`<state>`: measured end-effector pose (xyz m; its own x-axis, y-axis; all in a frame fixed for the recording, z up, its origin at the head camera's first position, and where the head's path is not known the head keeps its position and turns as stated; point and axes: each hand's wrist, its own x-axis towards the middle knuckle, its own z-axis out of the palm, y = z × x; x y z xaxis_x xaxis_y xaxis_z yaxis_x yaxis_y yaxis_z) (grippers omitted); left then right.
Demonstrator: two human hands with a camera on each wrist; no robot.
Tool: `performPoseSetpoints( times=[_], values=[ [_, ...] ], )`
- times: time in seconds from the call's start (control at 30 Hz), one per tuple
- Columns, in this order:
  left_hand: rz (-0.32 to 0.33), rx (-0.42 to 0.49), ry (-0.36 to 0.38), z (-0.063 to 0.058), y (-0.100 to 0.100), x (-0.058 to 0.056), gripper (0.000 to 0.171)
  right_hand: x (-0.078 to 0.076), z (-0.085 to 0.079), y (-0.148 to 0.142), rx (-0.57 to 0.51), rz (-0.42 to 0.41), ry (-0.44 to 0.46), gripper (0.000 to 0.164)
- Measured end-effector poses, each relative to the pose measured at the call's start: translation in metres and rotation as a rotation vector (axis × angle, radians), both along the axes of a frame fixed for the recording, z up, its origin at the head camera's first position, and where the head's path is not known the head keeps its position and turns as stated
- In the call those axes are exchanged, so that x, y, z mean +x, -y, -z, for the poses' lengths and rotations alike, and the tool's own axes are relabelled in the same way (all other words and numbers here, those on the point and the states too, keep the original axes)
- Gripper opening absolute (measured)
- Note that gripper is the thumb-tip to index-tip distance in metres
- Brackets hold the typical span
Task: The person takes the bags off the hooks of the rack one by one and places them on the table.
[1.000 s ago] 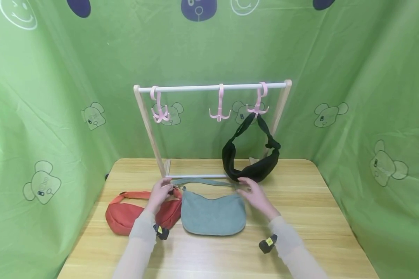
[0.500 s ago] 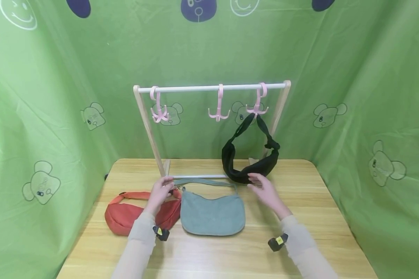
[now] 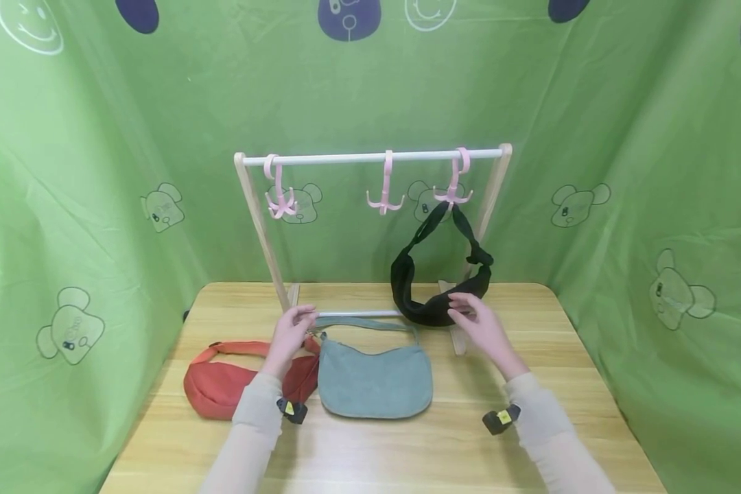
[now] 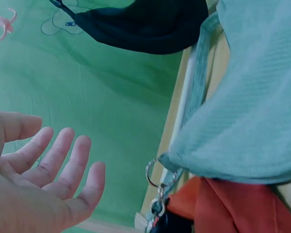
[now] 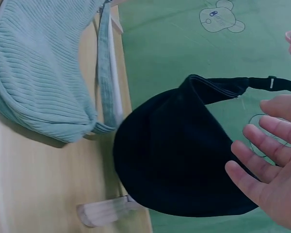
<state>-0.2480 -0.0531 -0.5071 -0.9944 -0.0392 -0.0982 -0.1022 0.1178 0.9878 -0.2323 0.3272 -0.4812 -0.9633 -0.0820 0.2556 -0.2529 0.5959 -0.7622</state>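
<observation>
A black shoulder bag point(image 3: 435, 309) hangs by its strap from the right pink hook point(image 3: 453, 186). My right hand point(image 3: 484, 329) is in front of its lower right side, fingers loosely spread and holding nothing; whether they touch it I cannot tell. On the table lies a ribbed blue-green shoulder bag point(image 3: 375, 381), its strap point(image 3: 364, 322) stretched out behind it. My left hand point(image 3: 288, 341) hovers over the red bag point(image 3: 222, 387), near the blue-green bag's left end. In the left wrist view, the left fingers point(image 4: 80, 155) are relaxed, with nothing between them.
A rack with pale wooden legs point(image 3: 262, 233) and a white top bar point(image 3: 333, 159) stands at the table's back. Bare pink hooks hang at its left point(image 3: 280, 195) and middle point(image 3: 385, 189). Green patterned cloth point(image 3: 179, 103) surrounds the wooden table point(image 3: 370, 456).
My right hand has moved right, away from the blue-green bag's strap end and up beside the black bag. My left hand has shifted slightly up and right. The bags stay in place.
</observation>
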Motion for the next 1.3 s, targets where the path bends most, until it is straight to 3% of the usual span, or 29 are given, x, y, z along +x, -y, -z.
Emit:
performPoseSetpoints(
  times=[0.17, 0.63, 1.3],
  values=[
    [0.022, 0.013, -0.021, -0.015, -0.007, 0.003, 0.033, -0.002, -0.012, -0.003, 0.005, 0.019, -0.03, 0.034],
    [0.058, 0.045, -0.068, -0.024, -0.026, -0.005, 0.031, -0.01, -0.048, -0.01, -0.005, 0.02, -0.121, 0.032],
    [0.124, 0.076, -0.135, -0.06, -0.057, -0.011, 0.029, -0.026, -0.107, -0.011, 0.02, 0.088, -0.312, 0.03]
  ],
)
